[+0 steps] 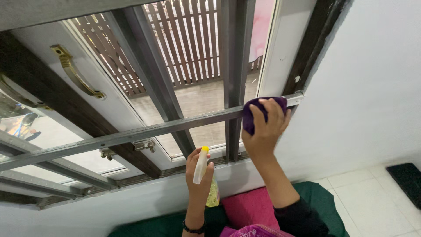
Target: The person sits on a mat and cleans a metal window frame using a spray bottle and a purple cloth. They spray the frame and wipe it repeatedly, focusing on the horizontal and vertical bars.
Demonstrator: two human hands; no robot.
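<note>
Nearest, at six o'clock, left hand (198, 173) grips a yellow-capped spray bottle (202, 172) of pale liquid. Right hand (266, 127) at three o'clock presses a crumpled purple cloth (251, 115) against the grey window bar (144, 131).

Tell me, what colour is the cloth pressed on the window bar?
Dark purple cloth, clearest in the head view.

Soft daylight enters through the window (193, 57); sharp, tilted view.

A purple cloth (251, 115), a yellow-capped white spray bottle (202, 169), grey window bars (131, 135), and a pink cushion (247, 206).
</note>
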